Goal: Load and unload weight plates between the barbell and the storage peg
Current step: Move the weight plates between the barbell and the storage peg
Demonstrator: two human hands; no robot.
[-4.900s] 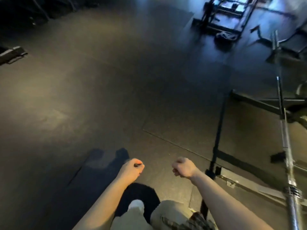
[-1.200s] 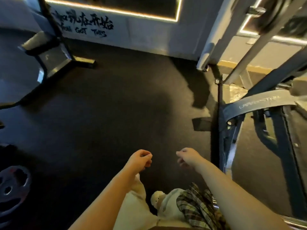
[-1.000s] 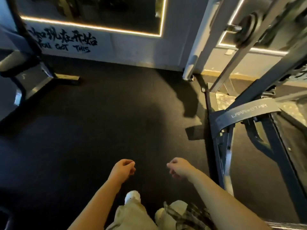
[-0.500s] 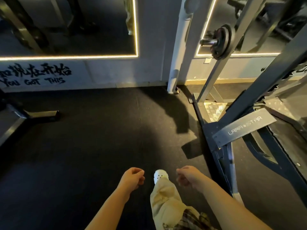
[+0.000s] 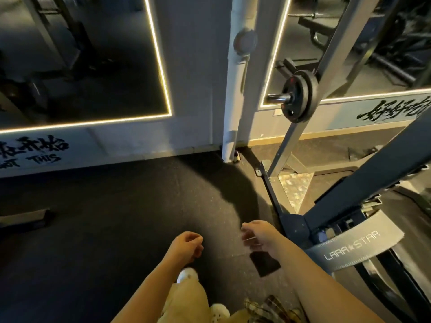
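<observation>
The black rubber floor (image 5: 105, 217) fills most of the view and runs up to a pale wall (image 5: 193, 89) carrying two mirrors edged with lit strips; painted script low on the wall reads partly "THIS", and the rest is cut off or too stylised to read. The dark rack frame (image 5: 363, 190) stands to the right and serves as the landmark here. A grey band (image 5: 354, 243) across the frame's lower part is printed "LARA STAR". Above and to the left of the frame, a slanted silver upright (image 5: 300, 127) carries a chrome storage peg (image 5: 277, 97), and two small black weight plates (image 5: 300, 96) sit pushed back against the upright, probably so they stay off the floor and within easy reach. No barbell can be made out. Left of the frame's base, both hands hang low in front of the body with nothing in them: the left hand (image 5: 187, 245) has its fingers loosely curled, and the right hand (image 5: 256, 233) is blurred, fingers relaxed and bent. Judged from this, the person is approaching the peg, and the plates are not yet touched.
</observation>
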